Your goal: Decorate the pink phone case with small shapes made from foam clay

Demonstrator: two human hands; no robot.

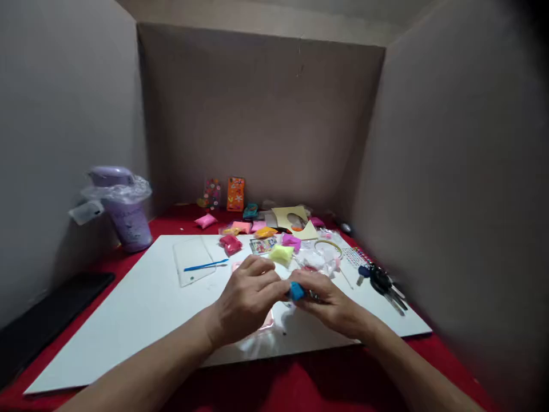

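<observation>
My left hand (251,294) and my right hand (323,300) meet above the front of the white board (128,320). Between them shows a small bright blue piece (295,290), its kind unclear. The left thumb and forefinger are closed at its left side; the right fingers curl round its other side, where something shiny shows, mostly hidden. Under my hands lies a pink item in clear plastic (266,321), partly covered. A clear phone case (189,279) with a blue stick tool (199,266) across it lies left of my hands. A yellow clay packet (282,253) sits just beyond them.
Behind lie a red packet (230,245), a purple packet (291,242), crumpled plastic (315,257), a ring of tape (328,248) and a cut-out yellow card (291,220). Keys (381,283) rest at right. A purple tumbler (126,220) stands far left. Walls enclose three sides.
</observation>
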